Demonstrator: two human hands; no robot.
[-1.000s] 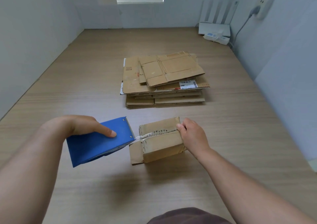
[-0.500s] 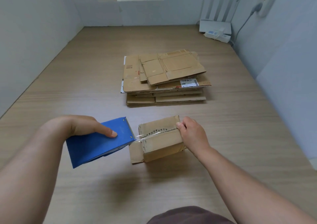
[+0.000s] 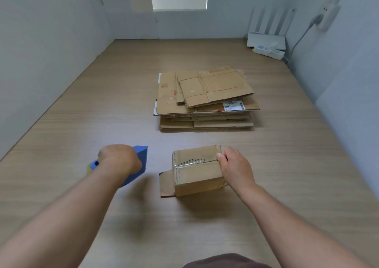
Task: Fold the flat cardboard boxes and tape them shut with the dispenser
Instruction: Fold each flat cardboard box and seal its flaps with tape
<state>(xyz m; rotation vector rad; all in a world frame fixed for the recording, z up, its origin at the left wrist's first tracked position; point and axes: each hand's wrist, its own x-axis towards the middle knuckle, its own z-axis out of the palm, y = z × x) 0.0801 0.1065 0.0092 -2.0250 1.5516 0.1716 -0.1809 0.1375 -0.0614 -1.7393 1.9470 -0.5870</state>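
A small folded cardboard box [image 3: 196, 175] sits on the wooden floor in front of me, with clear tape along its top seam and one flap sticking out at its left end. My right hand [image 3: 235, 167] grips the box's right end, thumb on the top edge. My left hand [image 3: 119, 161] holds the blue tape dispenser [image 3: 140, 161] to the left of the box, apart from it; the hand hides most of the dispenser. A stack of flat cardboard boxes [image 3: 205, 99] lies farther away in the middle of the floor.
Grey walls close in on the left, back and right. A white router [image 3: 266, 39] and a power strip [image 3: 268, 51] sit in the far right corner, with a cable running up to a wall socket [image 3: 326, 17].
My left hand has pulled the dispenser left, away from the box, and turned it; the tape no longer bridges dispenser and box. The right hand stays on the box.
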